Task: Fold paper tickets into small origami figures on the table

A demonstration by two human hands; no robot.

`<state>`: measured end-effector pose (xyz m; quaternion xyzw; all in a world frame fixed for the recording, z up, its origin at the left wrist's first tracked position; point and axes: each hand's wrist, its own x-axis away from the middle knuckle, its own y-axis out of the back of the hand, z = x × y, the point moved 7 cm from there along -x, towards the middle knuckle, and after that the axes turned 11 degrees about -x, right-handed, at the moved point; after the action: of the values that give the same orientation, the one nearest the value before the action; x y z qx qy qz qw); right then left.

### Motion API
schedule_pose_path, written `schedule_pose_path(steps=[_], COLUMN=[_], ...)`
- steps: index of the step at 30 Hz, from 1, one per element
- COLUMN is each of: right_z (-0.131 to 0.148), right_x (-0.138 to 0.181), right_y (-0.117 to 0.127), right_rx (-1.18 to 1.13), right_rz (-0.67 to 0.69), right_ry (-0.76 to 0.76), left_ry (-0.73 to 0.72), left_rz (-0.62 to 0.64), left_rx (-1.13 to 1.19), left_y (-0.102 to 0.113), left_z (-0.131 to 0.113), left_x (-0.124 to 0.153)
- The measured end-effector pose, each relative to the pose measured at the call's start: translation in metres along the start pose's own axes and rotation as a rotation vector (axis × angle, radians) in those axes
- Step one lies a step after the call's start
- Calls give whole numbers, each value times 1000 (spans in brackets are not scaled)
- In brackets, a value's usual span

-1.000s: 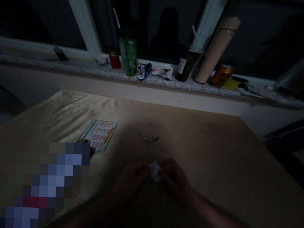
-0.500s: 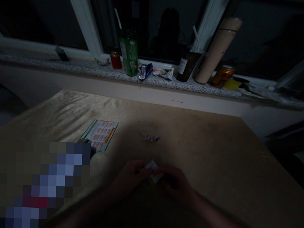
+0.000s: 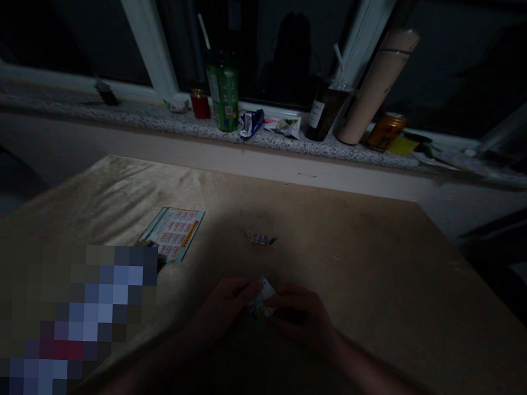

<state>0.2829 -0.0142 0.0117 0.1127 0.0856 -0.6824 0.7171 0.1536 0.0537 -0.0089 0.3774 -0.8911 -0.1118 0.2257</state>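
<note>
Between my two hands, low over the table, is a small pale wrapper (image 3: 266, 290) with bits of green and blue print. My left hand (image 3: 229, 300) pinches its left side between thumb and fingers. On the other side, the fingertips of my right hand (image 3: 305, 314) are closed on its right edge. Dim light hides whether anything is inside it. Beyond my hands, a second small printed wrapper (image 3: 261, 238) lies on the wooden table (image 3: 365, 258).
A printed card (image 3: 176, 232) lies on the table's left side, beside a blurred-out area. Along the windowsill (image 3: 153, 123) stand a green bottle (image 3: 227, 98), a red jar (image 3: 200, 105), a dark cup with a straw (image 3: 322, 116), a tall pink flask (image 3: 375, 92) and an orange can (image 3: 385, 132).
My fingertips have shifted apart slightly on the wrapper, so more of its pale surface shows between them. Both hands stay in nearly the same place.
</note>
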Motion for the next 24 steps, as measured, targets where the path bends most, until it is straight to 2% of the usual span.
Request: schedule_pose_path(steps=[8,24], right_z=[4,-2], right_x=[-1,0], right_y=[1,9], right_rx=[18,109], right_rz=[-3,-94], right_ry=[26,-111], left_ry=[-16,-71], left_rz=[23,99], left_rx=[-3,4], left_y=[-3,-8], left_z=[-6,-17], left_x=[3,7])
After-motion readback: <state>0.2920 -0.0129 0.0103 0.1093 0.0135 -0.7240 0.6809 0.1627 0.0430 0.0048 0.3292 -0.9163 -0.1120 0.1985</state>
